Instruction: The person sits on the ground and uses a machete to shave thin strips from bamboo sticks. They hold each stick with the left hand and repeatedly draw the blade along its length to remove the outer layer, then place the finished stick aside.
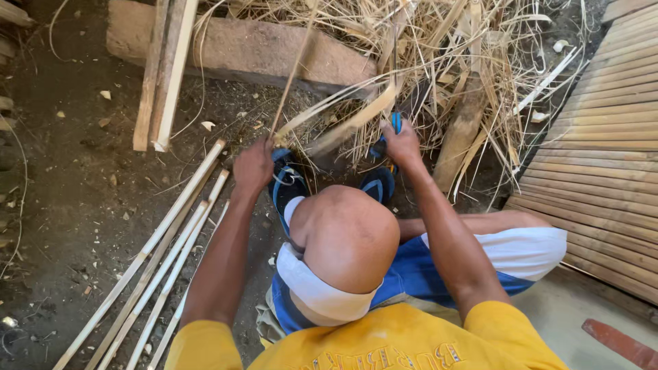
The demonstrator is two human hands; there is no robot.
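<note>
— Two hands at it, from the head view. What's cut off for you?

— Plenty. The thin bamboo strip runs up out of the top edge, so its far end is lost. Its low end vanishes inside the left hand, which is closed tight around it.

— Which way does it run?

— Long axis nearly upright in the picture, leaning a little right as it climbs, away from the person toward the stone block.

— And the right hand?

— Fingers curled round a broad pale bamboo sliver, which slants down-left toward the other hand. Whether strip and sliver join there, I cannot tell; the heap of dry shavings muddles it.

— Feet?

— Blue sandals, mostly hidden behind the bent knee and the hands.

— Anything else?

— Split bamboo slats lie on the dirt at the left, running out of the bottom edge. A woven slat panel is cut off at the right.
</note>
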